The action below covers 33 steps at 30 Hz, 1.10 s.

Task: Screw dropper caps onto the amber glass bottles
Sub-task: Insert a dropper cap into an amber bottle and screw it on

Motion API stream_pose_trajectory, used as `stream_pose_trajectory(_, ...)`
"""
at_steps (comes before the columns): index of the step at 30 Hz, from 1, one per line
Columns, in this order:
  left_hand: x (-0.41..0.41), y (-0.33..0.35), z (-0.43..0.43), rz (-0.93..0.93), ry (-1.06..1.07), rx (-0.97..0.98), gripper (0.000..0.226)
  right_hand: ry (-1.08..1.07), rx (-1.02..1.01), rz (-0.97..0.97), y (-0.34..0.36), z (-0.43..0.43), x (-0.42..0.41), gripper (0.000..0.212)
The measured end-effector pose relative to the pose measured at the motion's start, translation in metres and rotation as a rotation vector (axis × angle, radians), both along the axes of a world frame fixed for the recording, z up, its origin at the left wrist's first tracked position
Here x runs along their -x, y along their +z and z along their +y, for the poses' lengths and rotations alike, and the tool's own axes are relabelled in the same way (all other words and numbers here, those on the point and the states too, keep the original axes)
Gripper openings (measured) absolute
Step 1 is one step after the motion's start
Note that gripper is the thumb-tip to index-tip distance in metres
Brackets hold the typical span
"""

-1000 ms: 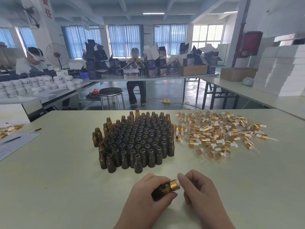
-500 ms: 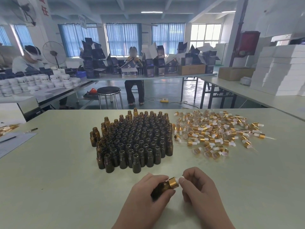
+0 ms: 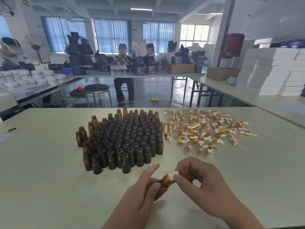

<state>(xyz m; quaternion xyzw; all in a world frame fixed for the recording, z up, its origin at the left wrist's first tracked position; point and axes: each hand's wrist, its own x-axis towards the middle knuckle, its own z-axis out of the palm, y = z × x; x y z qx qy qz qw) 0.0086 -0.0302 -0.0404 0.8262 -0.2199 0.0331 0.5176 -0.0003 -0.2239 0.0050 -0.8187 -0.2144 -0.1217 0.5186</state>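
My left hand (image 3: pixel 142 194) holds an amber glass bottle (image 3: pixel 162 187) tilted toward the right, low over the table's near side, its index finger lifted. A gold dropper cap (image 3: pixel 170 177) with a white bulb sits on the bottle's neck, and my right hand (image 3: pixel 198 182) pinches that cap between thumb and fingers. Behind the hands stands a dense cluster of open amber bottles (image 3: pixel 125 138). To its right lies a loose pile of gold and white dropper caps (image 3: pixel 203 129).
The pale green table (image 3: pixel 49 171) spreads left and right of the hands. A pen and paper (image 3: pixel 6 134) lie at its far left edge. Beyond it are a stool (image 3: pixel 97 90), other tables, stacked white boxes (image 3: pixel 270 71) and seated people.
The bottle and both hands have come slightly nearer and lower in view. My left index finger has lifted off the bottle, and my right fingers have shifted round the cap.
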Motion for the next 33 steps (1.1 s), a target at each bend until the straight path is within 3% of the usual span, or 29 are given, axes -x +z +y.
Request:
stream_pose_trajectory(3,0.0,0.001,0.001,-0.004,0.059,0.04,0.04,-0.023,-0.046,-0.038,0.01,-0.015,-0.003,0.019)
stream_pose_trajectory(6,0.002,0.0,0.001,-0.023,0.122,0.074,0.032,-0.134,-0.067,-0.069,0.025,-0.044,-0.011,0.001)
stream_pose_trajectory(9,0.001,0.0,0.001,-0.013,0.155,0.059,0.019,-0.276,-0.04,-0.072,0.037,-0.083,-0.027,0.012)
stream_pose_trajectory(11,0.0,-0.001,0.002,-0.007,0.161,0.032,0.025,-0.386,0.005,-0.084,0.043,-0.106,-0.041,0.017)
stream_pose_trajectory(15,-0.001,-0.002,0.003,-0.027,0.17,-0.004,0.029,-0.627,0.111,-0.08,0.044,-0.145,-0.071,0.008)
stream_pose_trajectory(21,-0.002,-0.004,0.002,-0.027,0.173,-0.012,0.031,-0.859,0.081,-0.048,0.031,-0.189,-0.104,0.008)
stream_pose_trajectory(33,-0.002,-0.002,0.0,-0.041,0.185,-0.02,0.039,-1.01,0.162,0.068,0.007,-0.21,-0.134,0.016)
